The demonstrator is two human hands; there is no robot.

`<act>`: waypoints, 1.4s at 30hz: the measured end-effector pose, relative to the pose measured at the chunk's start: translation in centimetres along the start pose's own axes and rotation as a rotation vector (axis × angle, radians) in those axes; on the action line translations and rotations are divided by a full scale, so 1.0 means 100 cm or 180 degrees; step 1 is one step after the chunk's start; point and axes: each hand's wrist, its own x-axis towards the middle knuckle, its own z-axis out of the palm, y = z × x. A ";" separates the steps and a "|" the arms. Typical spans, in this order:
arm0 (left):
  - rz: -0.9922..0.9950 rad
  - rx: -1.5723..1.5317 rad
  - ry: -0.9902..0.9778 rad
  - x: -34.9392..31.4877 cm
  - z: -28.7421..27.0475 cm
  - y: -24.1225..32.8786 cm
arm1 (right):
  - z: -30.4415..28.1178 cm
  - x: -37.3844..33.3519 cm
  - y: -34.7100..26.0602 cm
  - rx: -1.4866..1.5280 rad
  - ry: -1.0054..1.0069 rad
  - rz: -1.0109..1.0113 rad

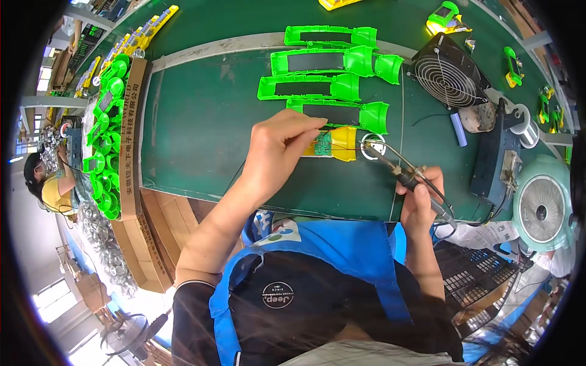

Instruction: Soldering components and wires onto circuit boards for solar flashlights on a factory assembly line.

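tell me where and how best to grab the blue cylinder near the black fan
Probably around its middle, thumb and fingers on its long sides, coming from above and slightly left. The blue cylinder lies on its side, slim and straight, with its length running roughly away from the person; the black fan sits beyond its far end and a tan piece crowds its right.

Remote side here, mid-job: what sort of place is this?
Probably an electronics assembly workshop: the right hand holds what looks like a soldering iron near a small green circuit board, and several matching green plastic casings lie lined up on the workbench.
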 end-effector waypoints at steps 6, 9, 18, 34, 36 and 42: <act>-0.1090 -0.0905 -0.0061 0.002 -0.001 -0.012 | 0.023 0.012 -0.003 -0.0493 -0.0181 0.0319; 0.0091 -0.0113 -0.0246 0.002 -0.006 -0.009 | 0.030 0.014 -0.004 -0.0748 -0.0151 0.0383; 0.0315 0.1063 -0.0439 0.003 -0.002 0.005 | 0.036 0.017 -0.002 -0.0847 -0.0499 0.0247; 0.0385 0.1309 -0.0333 0.005 0.005 0.005 | 0.030 0.018 0.006 -0.1157 -0.0717 -0.0122; 0.0243 0.1360 -0.0434 0.005 0.004 0.009 | 0.032 0.017 0.006 -0.0970 -0.0628 0.0008; 0.0214 0.1398 -0.0442 0.007 0.003 0.012 | 0.029 0.019 -0.001 -0.0974 -0.0653 -0.0048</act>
